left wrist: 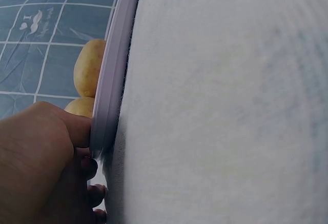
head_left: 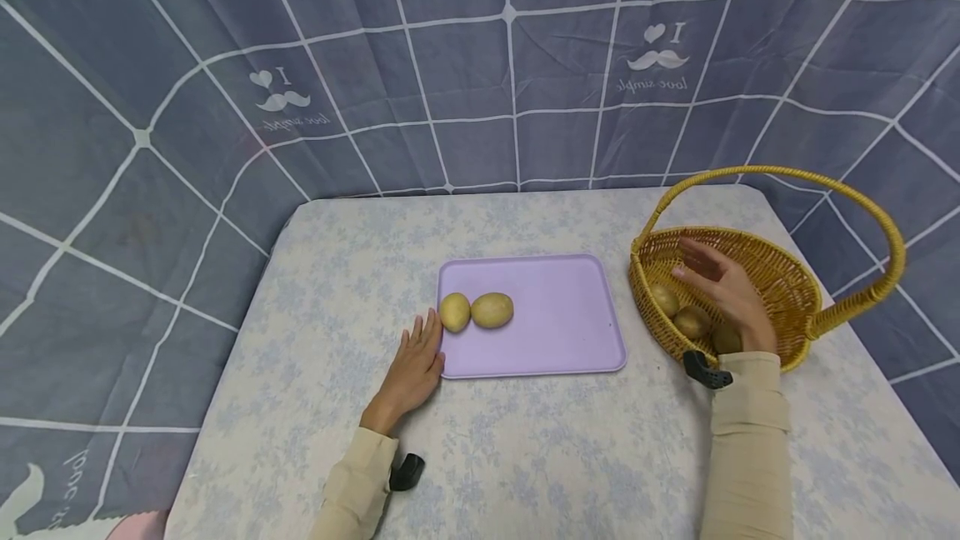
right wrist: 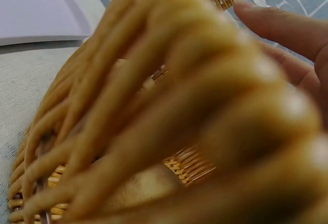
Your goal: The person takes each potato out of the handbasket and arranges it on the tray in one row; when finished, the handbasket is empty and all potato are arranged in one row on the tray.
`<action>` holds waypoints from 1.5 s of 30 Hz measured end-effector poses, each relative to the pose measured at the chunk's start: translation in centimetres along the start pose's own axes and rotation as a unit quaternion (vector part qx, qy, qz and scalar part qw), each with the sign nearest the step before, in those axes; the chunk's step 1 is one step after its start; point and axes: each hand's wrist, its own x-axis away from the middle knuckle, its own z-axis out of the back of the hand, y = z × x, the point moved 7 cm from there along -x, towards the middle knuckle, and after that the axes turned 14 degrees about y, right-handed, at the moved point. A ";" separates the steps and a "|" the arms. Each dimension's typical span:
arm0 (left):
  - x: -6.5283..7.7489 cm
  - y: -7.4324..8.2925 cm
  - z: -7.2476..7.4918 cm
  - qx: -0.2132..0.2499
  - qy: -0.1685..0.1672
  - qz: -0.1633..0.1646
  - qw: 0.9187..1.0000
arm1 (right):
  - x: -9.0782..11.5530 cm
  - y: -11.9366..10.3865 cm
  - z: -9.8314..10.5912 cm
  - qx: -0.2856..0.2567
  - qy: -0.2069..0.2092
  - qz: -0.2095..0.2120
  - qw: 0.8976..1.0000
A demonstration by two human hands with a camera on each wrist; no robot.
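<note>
1. Chiefly: three rounded, yellow-brown potatoes (head_left: 692, 322) lie in the golden-yellow, arch-handled woven basket (head_left: 783, 277), below and leftward of the right hand's fingers; the right hand (head_left: 722, 283) is much the nearer.
2. Right hand: over the basket's interior, fingers loosely extended, thumb apart, nothing grasped that shows.
3. Left hand (head_left: 412, 365): fingers straight, touching the left edge of the flat, rectangular lilac tray (head_left: 555, 323).
4. Two pale yellow, oval potatoes (head_left: 492, 310): on the tray's left part, side by side; the right one's long axis runs left to right.
5. Obscured: basket potatoes' long axes, hard to judge; one potato partly behind the right wrist; right wrist view largely blocked by blurred wickerwork.
</note>
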 end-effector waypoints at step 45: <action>0.0 0.1 0.3 0.006 0.002 0.002 1.000 | 2.3 3.3 -2.4 0.013 -0.147 -0.171 0.974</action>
